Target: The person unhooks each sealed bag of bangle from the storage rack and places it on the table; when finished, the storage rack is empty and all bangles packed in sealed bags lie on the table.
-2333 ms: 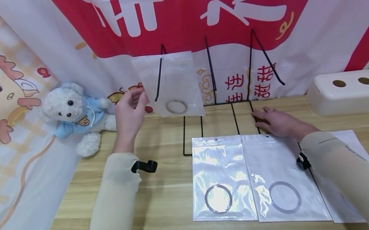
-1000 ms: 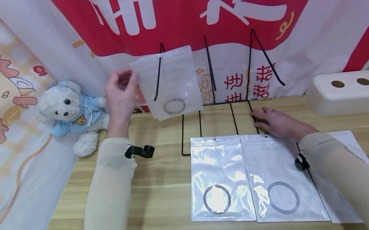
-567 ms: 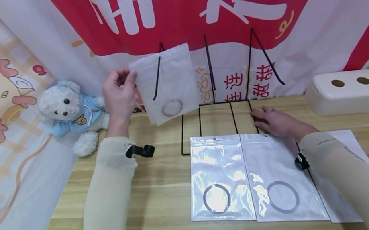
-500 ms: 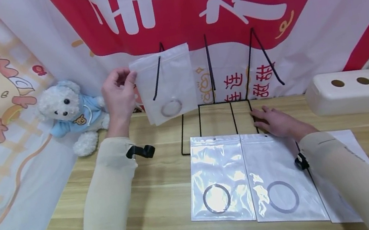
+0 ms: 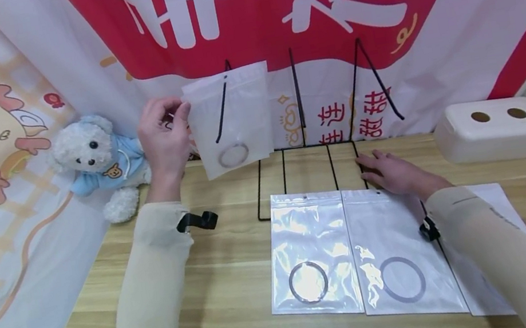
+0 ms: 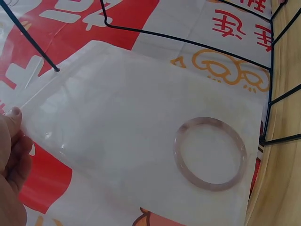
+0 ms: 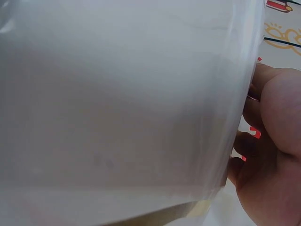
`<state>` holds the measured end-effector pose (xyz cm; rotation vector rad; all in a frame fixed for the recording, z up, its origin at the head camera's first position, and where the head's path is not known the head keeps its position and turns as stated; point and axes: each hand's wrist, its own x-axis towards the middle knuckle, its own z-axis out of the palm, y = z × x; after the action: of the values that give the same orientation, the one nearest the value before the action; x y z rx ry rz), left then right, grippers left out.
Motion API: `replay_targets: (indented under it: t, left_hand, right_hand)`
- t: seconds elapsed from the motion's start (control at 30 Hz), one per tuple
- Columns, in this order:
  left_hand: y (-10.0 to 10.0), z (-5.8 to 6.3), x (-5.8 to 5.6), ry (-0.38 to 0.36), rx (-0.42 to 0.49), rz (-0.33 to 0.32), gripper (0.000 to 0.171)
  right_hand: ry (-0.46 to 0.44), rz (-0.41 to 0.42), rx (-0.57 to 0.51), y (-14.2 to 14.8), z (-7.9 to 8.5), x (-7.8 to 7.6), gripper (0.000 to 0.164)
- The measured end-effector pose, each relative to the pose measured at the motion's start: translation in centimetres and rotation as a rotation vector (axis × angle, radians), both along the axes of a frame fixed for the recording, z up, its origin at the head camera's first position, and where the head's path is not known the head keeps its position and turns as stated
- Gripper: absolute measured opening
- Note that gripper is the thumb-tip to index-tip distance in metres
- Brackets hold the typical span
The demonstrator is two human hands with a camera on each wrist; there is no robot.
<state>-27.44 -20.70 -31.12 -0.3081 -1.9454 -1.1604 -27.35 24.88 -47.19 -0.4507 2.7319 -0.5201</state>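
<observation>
Plastic bag (image 5: 248, 107), upper centre-left of frame, threaded on black hook (image 5: 222, 108); left hand (image 5: 166, 139) pinches its left edge. Looks light, floppy, slick; ring (image 6: 215, 186) inside likely stiff, maybe brittle. Best grip: top corner. Right hand (image 5: 396, 171), fingers loose, at rack (image 5: 332, 167) base, right of centre.

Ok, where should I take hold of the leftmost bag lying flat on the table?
Likely the top-left corner of the leftmost bag, pinched from the left. Its left edge lies free, while the right lies right alongside the next bag. Gripping beside the hole leaves it uncovered, and the ring sits near the bottom, so should hang below.
</observation>
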Motion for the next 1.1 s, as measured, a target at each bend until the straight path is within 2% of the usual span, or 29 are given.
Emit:
replay_targets:
  t: [0.17, 0.33, 0.8, 1.1]
  left_hand:
    - [-0.3, 0.0, 0.5, -0.025, 0.011, -0.031, 0.021]
    - [-0.5, -0.3, 0.7, -0.065, 0.067, -0.069, 0.021]
    - [-1.0, -0.5, 1.6, 0.001, 0.15, -0.11, 0.019]
    - [-1.1, -0.4, 3.0, -0.007, 0.117, -0.104, 0.017]
  right_hand:
    - [-0.002, 0.001, 0.001, 0.0, 0.2, 0.0, 0.063]
    - [-0.012, -0.004, 0.001, -0.1, 0.2, 0.0, 0.063]
    - [0.003, 0.007, -0.014, -0.2, 0.4, 0.2, 0.063]
    - [0.019, 0.013, -0.015, 0.1, 0.1, 0.2, 0.062]
